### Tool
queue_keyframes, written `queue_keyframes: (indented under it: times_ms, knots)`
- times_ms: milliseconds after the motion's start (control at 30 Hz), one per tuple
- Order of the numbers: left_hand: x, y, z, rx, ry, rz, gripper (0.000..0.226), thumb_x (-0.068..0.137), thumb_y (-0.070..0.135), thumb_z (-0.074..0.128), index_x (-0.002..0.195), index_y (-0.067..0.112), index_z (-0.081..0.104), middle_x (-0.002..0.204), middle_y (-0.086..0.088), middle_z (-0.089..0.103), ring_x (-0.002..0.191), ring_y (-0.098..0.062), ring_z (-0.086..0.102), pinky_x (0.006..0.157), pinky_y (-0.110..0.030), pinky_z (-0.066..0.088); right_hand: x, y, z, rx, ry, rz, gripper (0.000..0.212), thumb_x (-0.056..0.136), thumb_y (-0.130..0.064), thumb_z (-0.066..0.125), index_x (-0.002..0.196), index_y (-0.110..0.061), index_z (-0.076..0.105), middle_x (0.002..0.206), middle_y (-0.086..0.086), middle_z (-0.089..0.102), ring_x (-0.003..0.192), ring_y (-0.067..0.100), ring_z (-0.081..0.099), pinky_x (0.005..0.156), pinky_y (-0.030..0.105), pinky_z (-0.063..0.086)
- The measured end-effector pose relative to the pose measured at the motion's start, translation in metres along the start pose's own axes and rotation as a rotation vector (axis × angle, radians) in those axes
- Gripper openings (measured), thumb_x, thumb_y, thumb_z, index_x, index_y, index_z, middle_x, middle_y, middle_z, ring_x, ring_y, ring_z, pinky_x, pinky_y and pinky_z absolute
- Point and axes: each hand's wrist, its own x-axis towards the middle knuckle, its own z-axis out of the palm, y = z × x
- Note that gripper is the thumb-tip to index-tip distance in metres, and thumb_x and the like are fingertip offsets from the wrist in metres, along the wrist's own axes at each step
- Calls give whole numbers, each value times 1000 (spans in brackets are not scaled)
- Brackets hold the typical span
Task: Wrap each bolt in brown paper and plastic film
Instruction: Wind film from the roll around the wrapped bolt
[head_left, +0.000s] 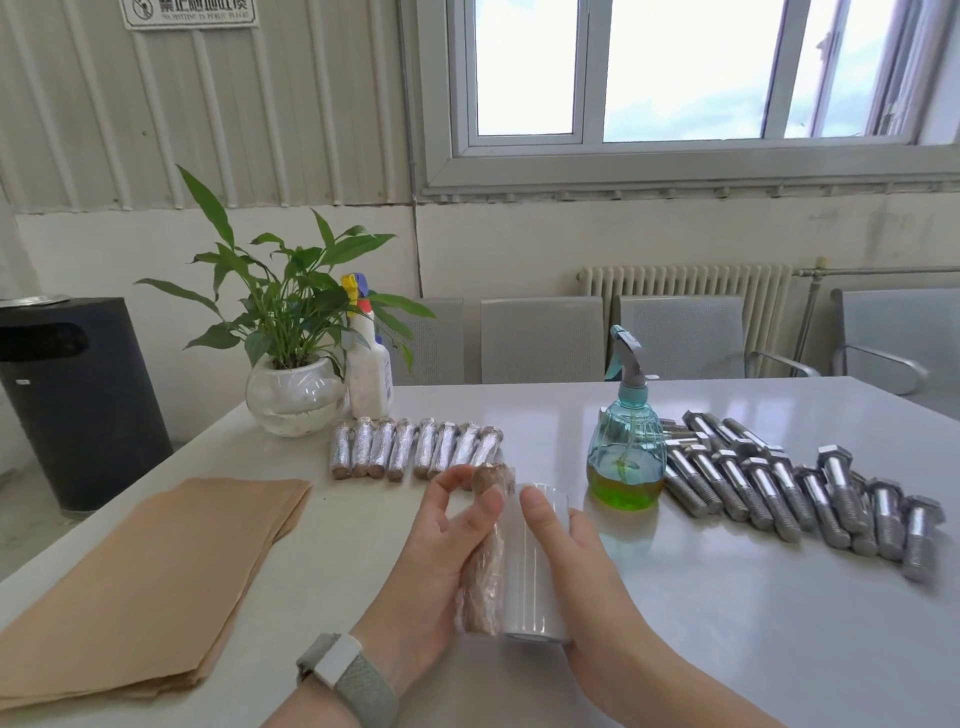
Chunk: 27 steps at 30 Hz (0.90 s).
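1. Two hands met above the table's (675, 597) near edge: the left hand (431, 551) gripped a paper-wrapped bolt (485, 551), thumb pressed on it, fingers curled behind.
2. Right hand (566, 561) clasped a roll of plastic film (535, 561), touching the bolt's right side.
3. Eight finished wrapped bolts (415, 449) lay in a row just beyond.
4. Brown paper sheets (150, 577) were stacked to the left.
5. Bare bolts (789, 488) lay heaped on the right, beside a spray bottle (626, 452) of green liquid.
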Motion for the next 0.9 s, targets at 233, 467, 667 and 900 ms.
queue_keyframes:
  times_ms: [233,467,667,900]
  knots:
    - [-2,-1,5,320,99,49,45,87,52,64,106,12,71,106,-17,73,100,-31,70,82,-37,56,7,-3,-6,58,-55,85,68,67,-55,79,118,-14,61,107,12,74,96,28,72,86,50,58]
    - [0,-3,8,231,236,145,36,73,47,80,97,24,68,85,-2,72,81,-16,70,68,-27,57,15,0,-1,-30,20,-13,79,57,-63,84,115,-20,53,99,2,74,87,18,73,82,46,59]
    - [3,1,5,177,278,212,36,76,43,80,98,18,64,94,-12,71,86,-25,68,77,-40,59,15,-3,4,-134,2,-170,67,68,-76,67,108,-23,61,93,-7,74,86,9,72,69,29,55]
    - [-6,-7,12,108,234,119,45,72,53,81,99,28,56,95,-6,71,87,-22,70,69,-40,58,5,3,12,-213,74,-226,68,81,-84,34,99,-25,63,89,-14,71,82,1,66,74,34,52]
